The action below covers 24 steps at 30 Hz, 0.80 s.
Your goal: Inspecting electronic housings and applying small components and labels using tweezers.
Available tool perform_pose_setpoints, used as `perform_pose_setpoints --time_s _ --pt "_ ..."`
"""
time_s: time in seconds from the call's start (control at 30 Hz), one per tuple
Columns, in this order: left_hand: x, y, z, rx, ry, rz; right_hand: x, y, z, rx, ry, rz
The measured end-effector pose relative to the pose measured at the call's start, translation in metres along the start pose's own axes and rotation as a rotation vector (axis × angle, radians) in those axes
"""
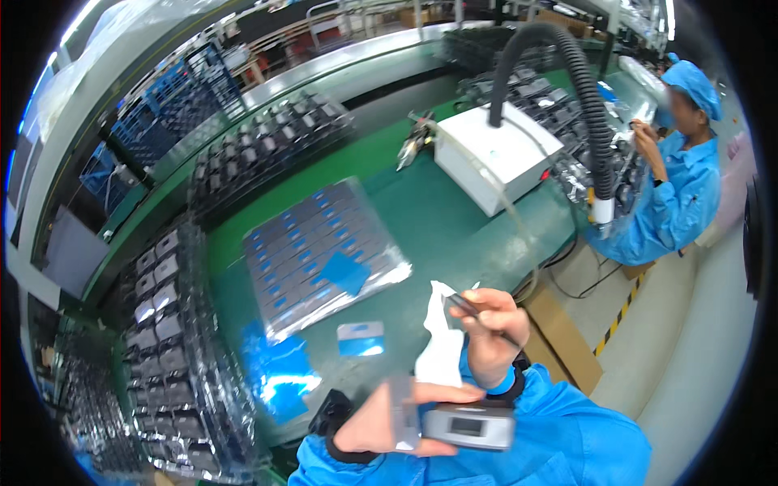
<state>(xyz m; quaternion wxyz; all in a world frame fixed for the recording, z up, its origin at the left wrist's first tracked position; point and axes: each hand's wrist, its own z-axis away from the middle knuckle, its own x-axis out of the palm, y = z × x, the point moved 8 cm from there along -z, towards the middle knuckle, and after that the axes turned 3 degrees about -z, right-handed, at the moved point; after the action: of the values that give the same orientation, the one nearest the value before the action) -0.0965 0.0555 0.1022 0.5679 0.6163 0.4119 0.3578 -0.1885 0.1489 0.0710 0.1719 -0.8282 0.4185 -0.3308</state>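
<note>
Grip (375,419), left, snug around grey device (490,430)

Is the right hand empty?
No, the right hand grips a slim dark tool between its thumb and fingers.

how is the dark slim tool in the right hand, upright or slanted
Slanted: the dark slim tool runs diagonally from upper left to lower right in the picture, gripped by the right hand.
</note>
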Motion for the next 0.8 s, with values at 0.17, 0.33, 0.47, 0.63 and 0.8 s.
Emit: perform_pose_setpoints --time_s 0.17,0.33,0.47,0.63,0.8 --pt "0.002 0.009 -0.007 0.120 0.096 -0.185 0.030 0.010 0.022 0.058 -0.345 0.050" --pt "0.001 0.000 0.002 0.144 0.144 -0.113 0.033 0.026 0.053 0.383 -0.510 0.039" --pt "0.003 -0.015 0.011 -0.009 0.063 -0.110 0.055 0.042 0.066 1.190 -0.136 -0.517" --pt "0.003 -0.032 0.017 -0.039 0.035 -0.124 0.063 0.047 0.060 1.430 0.052 -1.011" --pt "-0.022 -0.025 0.032 0.042 0.349 -0.136 0.059 0.055 0.020 1.265 0.042 -0.869"
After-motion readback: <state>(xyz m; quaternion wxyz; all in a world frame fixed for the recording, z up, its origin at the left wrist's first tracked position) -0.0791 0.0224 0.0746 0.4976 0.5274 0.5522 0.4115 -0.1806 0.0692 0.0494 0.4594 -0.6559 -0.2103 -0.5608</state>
